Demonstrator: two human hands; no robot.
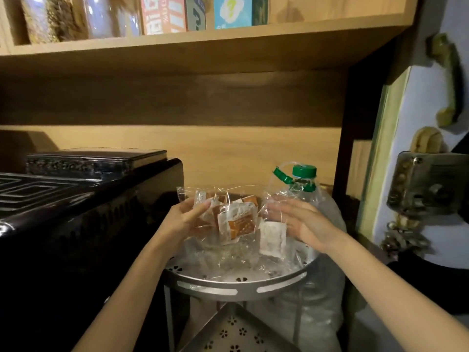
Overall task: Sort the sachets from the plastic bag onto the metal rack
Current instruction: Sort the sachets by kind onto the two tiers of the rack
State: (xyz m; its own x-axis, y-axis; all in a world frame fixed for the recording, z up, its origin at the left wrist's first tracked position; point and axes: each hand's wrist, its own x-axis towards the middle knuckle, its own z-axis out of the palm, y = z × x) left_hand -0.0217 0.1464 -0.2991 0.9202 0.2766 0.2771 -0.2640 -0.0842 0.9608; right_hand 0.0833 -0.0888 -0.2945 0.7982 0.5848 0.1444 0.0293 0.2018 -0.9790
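A clear plastic bag (228, 196) holding several white-and-orange sachets (239, 222) is held up over the top tier of the metal rack (236, 287). My left hand (189, 215) grips the bag's left side with a sachet under the fingers. My right hand (302, 222) holds the bag's right side, fingers spread on the plastic. A white sachet (272, 237) hangs low in the bag near my right hand. More crumpled clear plastic lies in the rack's round tray.
A large clear bottle with a green cap (304, 171) stands just behind and right of the rack. A black appliance (88, 212) fills the left. A lower perforated rack tier (233, 334) sits below. Wooden shelving with boxes hangs overhead; a door with a latch is at right.
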